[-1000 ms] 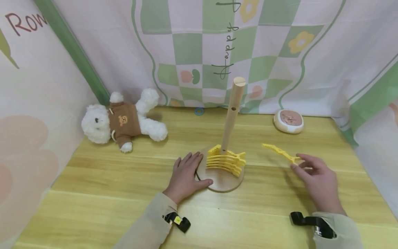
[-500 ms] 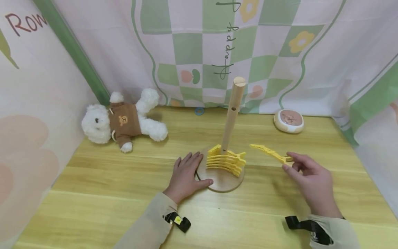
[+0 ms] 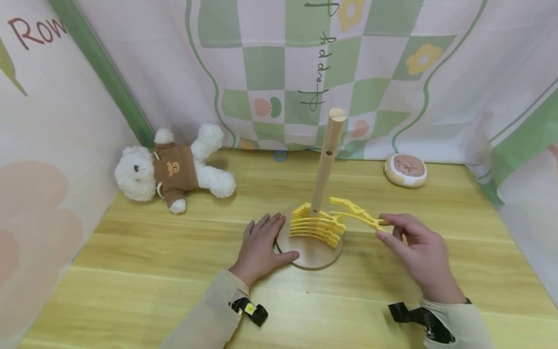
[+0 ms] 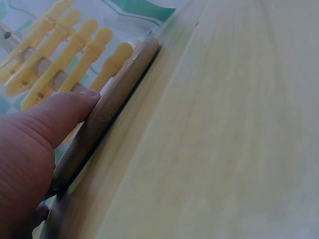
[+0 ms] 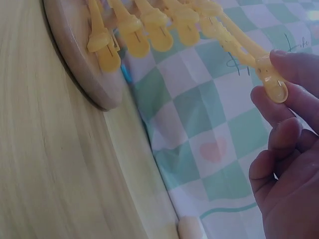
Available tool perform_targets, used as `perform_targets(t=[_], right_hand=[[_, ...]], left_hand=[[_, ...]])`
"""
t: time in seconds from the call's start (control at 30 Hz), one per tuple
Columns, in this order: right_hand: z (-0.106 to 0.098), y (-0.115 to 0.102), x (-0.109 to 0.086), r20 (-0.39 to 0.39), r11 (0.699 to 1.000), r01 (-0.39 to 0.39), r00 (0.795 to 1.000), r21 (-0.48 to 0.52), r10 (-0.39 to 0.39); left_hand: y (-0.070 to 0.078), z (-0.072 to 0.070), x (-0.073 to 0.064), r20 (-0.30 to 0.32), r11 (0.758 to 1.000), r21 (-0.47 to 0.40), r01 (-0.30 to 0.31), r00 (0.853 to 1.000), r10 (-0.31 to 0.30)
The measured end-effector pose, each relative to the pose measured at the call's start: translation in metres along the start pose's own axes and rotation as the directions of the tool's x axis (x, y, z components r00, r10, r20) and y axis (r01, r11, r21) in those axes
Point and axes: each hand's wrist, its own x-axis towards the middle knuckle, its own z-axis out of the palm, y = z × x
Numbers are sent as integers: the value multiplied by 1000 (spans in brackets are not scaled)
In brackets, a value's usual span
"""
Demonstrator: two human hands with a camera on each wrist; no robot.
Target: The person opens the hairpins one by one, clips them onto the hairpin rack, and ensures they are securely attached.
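Observation:
A round wooden base (image 3: 310,259) bears an upright wooden post (image 3: 327,162) with holes in it. Several yellow alligator hair clips (image 3: 315,229) are stacked around the lower post, tails to the right. My left hand (image 3: 259,254) rests on the base's left side, fingers spread, thumb (image 4: 75,107) on its edge. Between thumb and fingertips my right hand (image 3: 420,254) pinches the tail of another yellow hair clip (image 5: 273,82). That clip's two arms are spread apart and point left toward the post, their tips overlapping the stack's right end in the head view.
A white plush toy (image 3: 176,167) in a brown shirt lies at the back left. Behind the post is a small blue ring (image 3: 280,155). A rounded pink-and-white device (image 3: 405,169) sits at the back right, before a checked curtain (image 3: 305,63).
My right hand has moved left with the pinched hair clip, bringing it near the post. The clip's arms have spread apart. My left hand stays on the base.

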Motion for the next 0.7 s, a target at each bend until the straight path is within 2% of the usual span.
perform_targets(t=[0.2,0.47,0.7], right_hand=[[5,-7,3,41,1000,-29,999,-5,29],[15,-11,7,80,1000,8,997,24,-10],[19,-11,9,88,1000,-12,996,24,10]], left_hand=[[0,1,0,-3,1000,7,-1,1000,1],[0,1,1,-12,1000,14,-3,1000,3],[3,2,1,-4,999,51,9,1000,-9]])
